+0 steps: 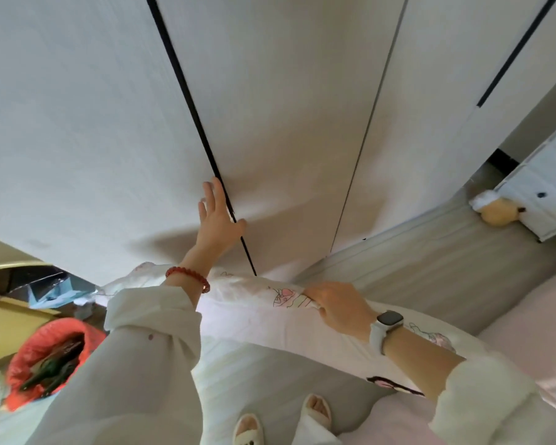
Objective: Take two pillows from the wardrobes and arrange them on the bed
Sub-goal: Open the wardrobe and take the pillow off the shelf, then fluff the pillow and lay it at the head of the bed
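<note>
A white pillow [254,319] with cartoon drawings lies across my front, held against my body. My right hand [337,303], with a white watch on the wrist, grips its top edge. My left hand [217,216], with a red bead bracelet on the wrist, is flat and spread on the white wardrobe door [93,123], fingers at the dark gap between two doors. The wardrobe doors look closed. The pink bed [527,332] lies at the lower right. Only one pillow shows.
A red bin [45,351] with dark items stands on the floor at lower left, beside a yellow box [7,322]. A white drawer chest [540,194] and a plush toy [498,211] sit at the right. My slippered feet [283,419] are on the grey floor.
</note>
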### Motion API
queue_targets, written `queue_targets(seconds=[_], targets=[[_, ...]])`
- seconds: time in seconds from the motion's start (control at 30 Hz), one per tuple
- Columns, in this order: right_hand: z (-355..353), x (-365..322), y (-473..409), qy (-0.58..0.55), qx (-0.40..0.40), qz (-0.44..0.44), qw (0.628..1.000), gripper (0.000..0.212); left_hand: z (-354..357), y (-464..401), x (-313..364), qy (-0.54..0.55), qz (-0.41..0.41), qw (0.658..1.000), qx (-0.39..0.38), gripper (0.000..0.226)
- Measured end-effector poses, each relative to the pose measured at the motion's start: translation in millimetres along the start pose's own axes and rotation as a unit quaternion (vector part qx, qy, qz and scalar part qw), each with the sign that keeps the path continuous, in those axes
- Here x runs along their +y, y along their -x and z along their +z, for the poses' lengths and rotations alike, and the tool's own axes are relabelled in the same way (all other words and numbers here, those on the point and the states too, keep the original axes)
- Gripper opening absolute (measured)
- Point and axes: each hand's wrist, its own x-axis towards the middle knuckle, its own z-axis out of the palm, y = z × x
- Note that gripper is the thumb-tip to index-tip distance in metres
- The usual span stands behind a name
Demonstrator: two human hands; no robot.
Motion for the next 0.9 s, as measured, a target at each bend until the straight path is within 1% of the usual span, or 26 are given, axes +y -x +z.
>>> queue_targets(seconds=[0.1,0.13,0.17,0.2,0.23,0.27,0.3,0.33,0.37,0.43,0.5,0.57,0.7,0.77,0.9], targets=[[0.5,-7.1,2.2,-0.007,0.016,0.023,1.000,0.034,-7.2,2.3,0.1,-0.010,0.009,1.000,0.018,0.077],[0.9,-9.7,4.0,-0.014,0.024,0.033,0.999,0.034,-6.3,9.3,0.9,-0.017,0.033,0.999,0.019,0.069],[1.5,-12.7,5.9,-0.018,0.036,0.044,0.998,0.034,-3.6,18.8,0.7,-0.021,0.071,0.997,0.003,0.060],[2.5,-16.2,8.2,-0.021,0.051,0.056,0.997,0.033,-0.2,30.1,-1.0,-0.019,0.116,0.992,-0.033,0.051],[4.3,-20.6,10.6,-0.021,0.067,0.069,0.995,0.032,2.9,43.3,-4.4,-0.012,0.160,0.983,-0.085,0.044],[6.5,-25.5,13.2,-0.017,0.083,0.083,0.993,0.032,4.7,57.2,-8.5,-0.003,0.193,0.971,-0.143,0.042],[8.8,-31.8,16.3,-0.012,0.100,0.099,0.990,0.032,5.0,70.1,-14.6,-0.001,0.218,0.956,-0.194,0.045],[11.1,-40.3,19.7,-0.006,0.117,0.116,0.986,0.032,5.2,79.7,-22.2,-0.017,0.246,0.943,-0.225,0.051],[12.8,-51.5,23.7,0.001,0.137,0.135,0.981,0.031,5.7,85.8,-31.0,-0.055,0.282,0.929,-0.234,0.057],[15.1,-81.9,33.5,0.024,0.187,0.168,0.968,0.032,5.0,92.8,-46.7,-0.136,0.354,0.899,-0.219,0.060],[20.8,-120.1,46.0,0.052,0.231,0.197,0.951,0.035,-0.4,96.9,-58.0,-0.150,0.408,0.877,-0.204,0.051],[29.6,-160.2,58.8,0.068,0.278,0.232,0.930,0.039,-9.8,104.4,-64.4,-0.147,0.469,0.845,-0.208,0.040],[43.6,-228.6,91.5,0.071,0.351,0.322,0.876,0.041,-39.6,140.6,-65.2,-0.103,0.555,0.793,-0.228,0.024],[54.8,-258.2,114.4,0.083,0.373,0.368,0.848,0.042,-53.6,166.5,-61.7,-0.061,0.608,0.764,-0.206,0.017],[87.6,-323.5,166.2,0.110,0.406,0.457,0.784,0.041,-75.1,230.7,-54.8,-0.027,0.684,0.708,-0.173,0.023]])
